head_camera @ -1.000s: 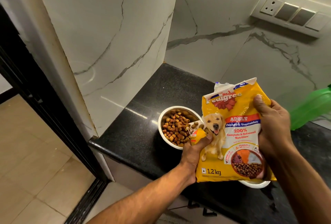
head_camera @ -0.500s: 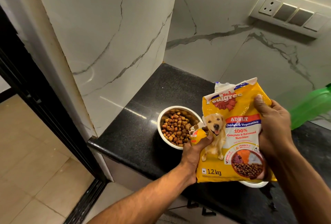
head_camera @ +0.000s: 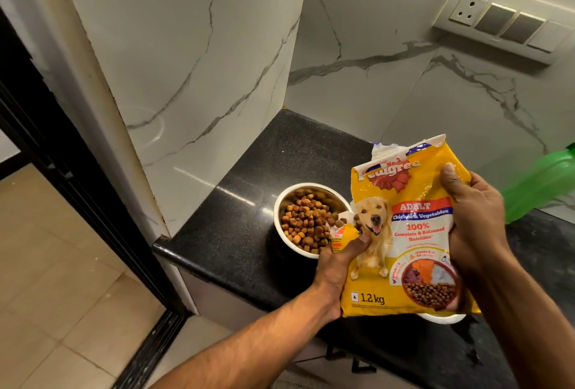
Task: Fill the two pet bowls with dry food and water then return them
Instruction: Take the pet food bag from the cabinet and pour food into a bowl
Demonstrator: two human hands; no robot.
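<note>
A yellow dry dog food bag [head_camera: 410, 233] is held upright over the black counter [head_camera: 236, 233]. My left hand [head_camera: 339, 267] grips its lower left edge near a torn corner. My right hand [head_camera: 476, 217] clasps its right side, thumb on the front. To the left of the bag stands a white-rimmed steel bowl [head_camera: 280, 211] with brown kibble [head_camera: 305, 223] heaped in it. A second white bowl [head_camera: 441, 318] sits behind the bag; only a strip of its rim shows under the bag's bottom edge.
A green plastic bottle [head_camera: 538, 189] lies or leans at the right edge against the marble wall. A switch and socket panel [head_camera: 497, 21] is on the wall above. The counter's front edge drops to a tiled floor [head_camera: 56, 295] on the left, beside a dark door frame.
The bag and both hands stay almost in place. The kibble heap in the left bowl looks about the same.
</note>
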